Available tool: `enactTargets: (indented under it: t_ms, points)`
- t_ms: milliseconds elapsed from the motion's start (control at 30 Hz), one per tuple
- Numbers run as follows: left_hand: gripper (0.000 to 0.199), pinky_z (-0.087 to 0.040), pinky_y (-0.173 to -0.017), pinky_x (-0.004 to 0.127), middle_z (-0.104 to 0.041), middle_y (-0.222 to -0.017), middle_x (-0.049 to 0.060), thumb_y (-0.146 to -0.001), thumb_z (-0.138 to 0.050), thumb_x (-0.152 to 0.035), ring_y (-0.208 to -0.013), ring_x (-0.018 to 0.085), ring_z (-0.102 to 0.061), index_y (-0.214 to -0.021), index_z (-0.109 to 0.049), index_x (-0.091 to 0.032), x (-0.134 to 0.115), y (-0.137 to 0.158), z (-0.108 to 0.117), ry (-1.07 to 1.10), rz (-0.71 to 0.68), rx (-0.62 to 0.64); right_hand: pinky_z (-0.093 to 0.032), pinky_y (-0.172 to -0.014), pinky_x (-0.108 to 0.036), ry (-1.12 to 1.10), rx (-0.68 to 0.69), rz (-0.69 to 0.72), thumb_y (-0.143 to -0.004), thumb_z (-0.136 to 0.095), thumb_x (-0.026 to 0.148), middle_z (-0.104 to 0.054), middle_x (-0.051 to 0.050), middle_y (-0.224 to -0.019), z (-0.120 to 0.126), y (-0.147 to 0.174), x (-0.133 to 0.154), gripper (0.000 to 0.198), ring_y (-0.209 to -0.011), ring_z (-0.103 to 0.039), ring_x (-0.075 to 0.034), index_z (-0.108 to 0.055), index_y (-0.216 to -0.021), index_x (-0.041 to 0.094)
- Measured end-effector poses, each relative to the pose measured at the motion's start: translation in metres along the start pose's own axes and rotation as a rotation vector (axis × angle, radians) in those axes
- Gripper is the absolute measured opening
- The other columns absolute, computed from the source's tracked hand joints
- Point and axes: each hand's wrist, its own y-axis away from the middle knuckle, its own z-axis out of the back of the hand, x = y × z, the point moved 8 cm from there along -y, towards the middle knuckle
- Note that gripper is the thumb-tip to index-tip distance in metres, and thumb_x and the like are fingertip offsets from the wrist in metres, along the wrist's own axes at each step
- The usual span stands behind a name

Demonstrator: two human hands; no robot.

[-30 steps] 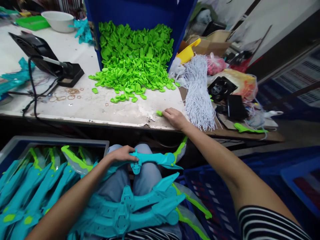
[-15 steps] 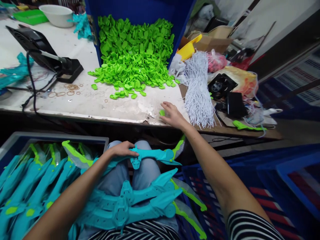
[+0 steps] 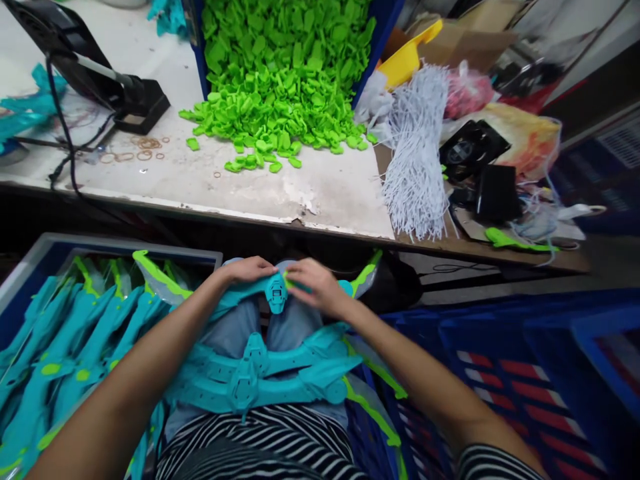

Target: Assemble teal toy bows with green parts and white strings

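Across my knees lies a turquoise plastic toy bow [image 3: 277, 293] with a bright green curved tip. My left hand [image 3: 250, 270] grips it just left of its centre block. Close to that block, on its right, my right hand [image 3: 315, 287] pinches a small green plastic piece [image 3: 287, 277], mostly covered by the fingers. Two more turquoise bows [image 3: 295, 387] rest on my lap nearer my body, their green tips pointing right. Finished-looking bows with green centre pieces [image 3: 83, 375] stand in a row at my left.
A blue bin [image 3: 387, 40] spills a heap of green pieces [image 3: 280, 100] onto the white table [image 3: 240, 193]. White ties [image 3: 417, 153] lie to its right. A black stand [image 3: 137, 107] is at the left. Blue crates [image 3: 500, 333] stand at my right; a grey-rimmed crate [image 3: 135, 241] holds bows.
My right hand has come back from the table edge to the bow's centre block, bringing the green piece. My left hand keeps its grip. The view has tilted down.
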Motion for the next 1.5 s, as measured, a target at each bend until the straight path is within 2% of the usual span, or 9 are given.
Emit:
enactTargets:
  t_ms: [133,400,533,700,867,1100,1267,1400,1500]
  points:
    - [0.054,-0.031,-0.057,0.024,-0.050,-0.058,-0.002,-0.076,-0.049,-0.065,-0.062,0.013,-0.041,-0.071,-0.064,-0.014,0.008,-0.004,-0.001,0.013,-0.004,-0.022,-0.053,-0.084,-0.037,0.056,-0.012,0.036,-0.091,-0.052,0.023,-0.068,-0.013,-0.105,-0.042,0.024,0.031,0.020,-0.098,-0.059,-0.021,-0.066,-0.102,0.014]
    - [0.048,-0.034,-0.063,0.023,-0.056,-0.062,-0.001,-0.078,-0.048,-0.060,-0.069,0.015,-0.047,-0.073,-0.065,-0.015,0.009,-0.003,-0.003,-0.005,0.010,-0.030,-0.049,-0.087,-0.042,0.087,-0.040,-0.051,-0.091,-0.052,0.024,-0.069,-0.012,-0.110,-0.056,0.032,0.023,0.020,-0.104,-0.058,-0.023,-0.067,-0.103,0.018]
    - [0.048,-0.034,-0.062,0.022,-0.056,-0.064,-0.001,-0.073,-0.052,-0.062,-0.069,0.015,-0.048,-0.071,-0.063,-0.015,-0.002,0.003,-0.005,-0.005,-0.026,0.016,-0.044,-0.093,-0.046,0.024,-0.041,-0.270,-0.088,-0.058,0.032,-0.069,-0.010,-0.109,-0.059,0.036,0.012,0.021,-0.110,-0.056,-0.025,-0.066,-0.104,0.022]
    - [0.051,-0.033,-0.058,0.023,-0.053,-0.067,-0.002,-0.062,-0.060,-0.065,-0.066,0.014,-0.047,-0.074,-0.058,-0.015,-0.013,0.009,-0.011,-0.078,-0.043,0.045,-0.041,-0.098,-0.047,-0.066,-0.048,-0.550,-0.076,-0.070,0.041,-0.058,-0.013,-0.125,-0.063,0.043,-0.007,0.054,-0.119,-0.050,-0.029,-0.054,-0.125,0.021]
    - [0.051,-0.030,-0.055,0.024,-0.048,-0.061,-0.003,-0.061,-0.060,-0.066,-0.061,0.013,-0.043,-0.068,-0.053,-0.016,-0.013,0.007,-0.015,-0.145,0.028,-0.020,-0.034,-0.100,-0.050,-0.013,0.151,-0.688,-0.064,-0.081,0.043,-0.058,-0.011,-0.123,-0.071,0.039,-0.022,0.069,-0.122,-0.044,-0.033,-0.056,-0.125,0.023]
    - [0.041,-0.032,-0.056,0.025,-0.054,-0.064,0.000,-0.072,-0.060,-0.054,-0.062,0.015,-0.050,-0.078,-0.061,-0.013,-0.025,0.018,-0.017,-0.429,0.009,-0.070,-0.035,-0.095,-0.048,0.058,0.156,-0.562,-0.069,-0.078,0.044,-0.061,-0.013,-0.118,-0.064,0.033,-0.003,0.067,-0.112,-0.049,-0.030,-0.054,-0.126,0.018]
    - [0.035,-0.042,-0.070,0.028,-0.063,-0.106,0.008,-0.082,-0.057,-0.030,-0.084,0.022,-0.061,-0.116,-0.062,-0.026,-0.045,0.053,-0.016,-0.803,-0.179,-0.329,-0.037,-0.096,-0.048,0.208,0.081,-0.439,-0.083,-0.064,0.040,-0.054,-0.018,-0.128,-0.036,0.046,0.022,0.056,-0.120,-0.045,-0.031,-0.050,-0.131,0.016]
    - [0.046,-0.046,-0.078,0.037,-0.059,-0.116,0.013,-0.085,-0.043,-0.012,-0.096,0.027,-0.060,-0.121,-0.062,-0.032,-0.033,0.073,-0.018,-0.998,-0.309,-0.584,-0.044,-0.083,-0.039,0.255,0.401,-0.480,-0.093,-0.048,0.035,-0.066,-0.014,-0.101,-0.037,0.085,0.038,0.030,-0.096,-0.060,-0.025,-0.066,-0.106,0.015]
    - [0.055,-0.047,-0.079,0.039,-0.059,-0.118,0.014,-0.083,-0.037,-0.005,-0.098,0.028,-0.058,-0.123,-0.062,-0.033,-0.018,0.080,-0.025,-1.043,-0.334,-0.651,-0.044,-0.072,-0.030,0.140,0.656,-0.584,-0.093,-0.048,0.032,-0.069,-0.009,-0.087,-0.040,0.125,0.046,0.027,-0.081,-0.063,-0.020,-0.070,-0.087,0.016]
